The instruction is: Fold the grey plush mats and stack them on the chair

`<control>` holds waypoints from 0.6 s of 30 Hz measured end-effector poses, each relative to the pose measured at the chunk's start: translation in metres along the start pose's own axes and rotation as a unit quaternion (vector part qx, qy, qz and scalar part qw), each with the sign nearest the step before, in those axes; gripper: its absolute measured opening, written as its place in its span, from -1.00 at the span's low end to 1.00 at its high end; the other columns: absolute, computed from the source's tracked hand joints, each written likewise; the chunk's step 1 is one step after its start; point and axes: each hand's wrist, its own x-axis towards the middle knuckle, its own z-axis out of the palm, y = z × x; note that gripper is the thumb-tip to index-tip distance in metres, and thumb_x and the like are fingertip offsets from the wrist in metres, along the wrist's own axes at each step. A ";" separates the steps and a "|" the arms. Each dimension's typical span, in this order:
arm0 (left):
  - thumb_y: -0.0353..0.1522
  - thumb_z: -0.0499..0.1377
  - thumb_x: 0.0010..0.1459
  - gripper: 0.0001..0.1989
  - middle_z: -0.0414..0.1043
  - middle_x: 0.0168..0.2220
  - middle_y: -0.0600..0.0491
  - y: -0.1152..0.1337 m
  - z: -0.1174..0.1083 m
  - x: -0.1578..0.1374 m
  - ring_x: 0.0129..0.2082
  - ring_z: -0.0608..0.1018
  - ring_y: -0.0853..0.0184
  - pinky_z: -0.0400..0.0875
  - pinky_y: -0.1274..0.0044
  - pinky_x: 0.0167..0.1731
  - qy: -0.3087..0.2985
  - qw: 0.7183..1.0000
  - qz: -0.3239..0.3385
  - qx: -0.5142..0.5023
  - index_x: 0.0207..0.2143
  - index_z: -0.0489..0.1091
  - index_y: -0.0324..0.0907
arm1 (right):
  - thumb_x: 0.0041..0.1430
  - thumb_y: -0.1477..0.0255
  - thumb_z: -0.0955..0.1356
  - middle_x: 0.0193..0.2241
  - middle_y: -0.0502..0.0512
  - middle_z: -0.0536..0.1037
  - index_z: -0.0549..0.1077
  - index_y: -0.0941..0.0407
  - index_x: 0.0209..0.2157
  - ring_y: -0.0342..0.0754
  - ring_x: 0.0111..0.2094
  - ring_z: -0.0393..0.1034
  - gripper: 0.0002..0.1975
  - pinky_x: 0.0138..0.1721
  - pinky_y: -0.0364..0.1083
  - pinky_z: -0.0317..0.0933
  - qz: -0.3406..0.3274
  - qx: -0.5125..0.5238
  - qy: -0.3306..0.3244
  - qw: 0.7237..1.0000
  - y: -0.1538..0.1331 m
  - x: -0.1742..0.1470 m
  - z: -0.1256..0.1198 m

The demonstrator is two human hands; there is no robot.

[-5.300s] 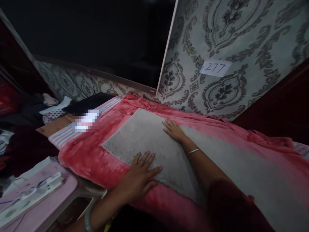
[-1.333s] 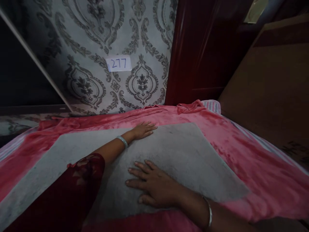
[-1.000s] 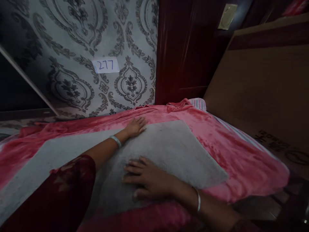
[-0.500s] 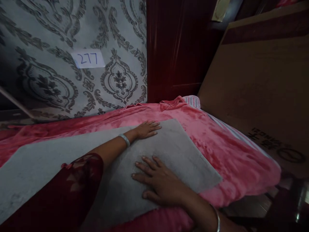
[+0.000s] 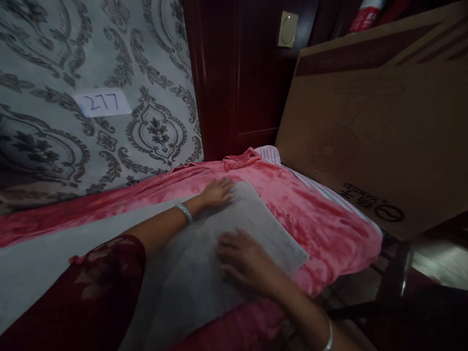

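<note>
A flat grey cloth [image 5: 183,273] is spread over a pink plush blanket [image 5: 292,209], its pointed corners toward the right. Near the cloth's far edge, my left hand [image 5: 218,192] lies flat with its fingers stretched out, holding nothing. My right hand [image 5: 243,261] is closer to me, over the right part of the cloth. Its fingers are a little bent and blurred, with the thumb apart from them, and nothing shows in its grasp. I cannot tell whether the right fingertips touch the cloth.
Behind the bed stands a patterned wall [image 5: 157,126] with a paper marked 277 [image 5: 102,102]. A dark red wooden panel [image 5: 237,83] adjoins it. On the right leans a large cardboard box [image 5: 365,122]. Dark furniture [image 5: 398,282] stands at the lower right.
The view has turned to the right, so the wall and bed sit further left. My right hand's spread fingers have drawn in and bent. My left hand stays near the far edge.
</note>
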 end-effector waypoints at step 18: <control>-0.03 -0.18 0.42 -0.37 -0.16 0.51 0.06 -0.003 0.026 0.082 0.49 -0.09 0.00 -0.18 0.06 0.39 -0.060 0.998 -0.009 -0.034 0.46 -0.01 0.05 | 0.35 0.05 0.30 0.50 0.04 -0.12 0.08 -0.21 0.43 0.35 0.48 -0.42 -0.31 0.37 0.50 -0.38 0.208 -0.102 0.022 0.973 0.037 -0.042 0.015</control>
